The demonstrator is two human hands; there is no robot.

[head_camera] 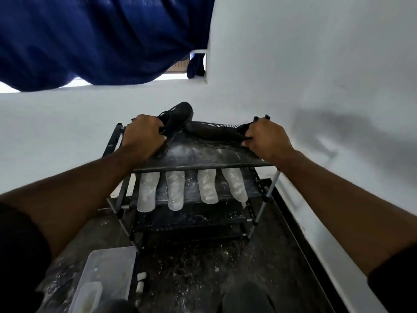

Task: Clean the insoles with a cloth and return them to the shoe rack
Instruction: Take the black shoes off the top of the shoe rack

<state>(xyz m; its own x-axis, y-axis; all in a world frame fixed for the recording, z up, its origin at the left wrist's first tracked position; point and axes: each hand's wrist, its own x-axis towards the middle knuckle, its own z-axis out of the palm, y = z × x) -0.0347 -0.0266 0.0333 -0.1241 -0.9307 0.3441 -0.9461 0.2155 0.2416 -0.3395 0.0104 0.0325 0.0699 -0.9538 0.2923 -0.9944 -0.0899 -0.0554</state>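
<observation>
A black shoe rack (203,164) stands against the white wall. Two black shoes are on its dusty top shelf. My left hand (144,134) grips the left black shoe (178,112), which tilts upward. My right hand (266,137) grips the heel of the right black shoe (216,131), which lies on its side. Several pale translucent insoles (147,190) lie side by side on the second shelf, their ends hanging over its front edge. No cloth is in view.
A clear plastic container (108,274) sits on the dark speckled floor at the lower left, with small white bits beside it. A blue curtain (101,37) hangs over a window above. The white wall (327,75) closes the right side.
</observation>
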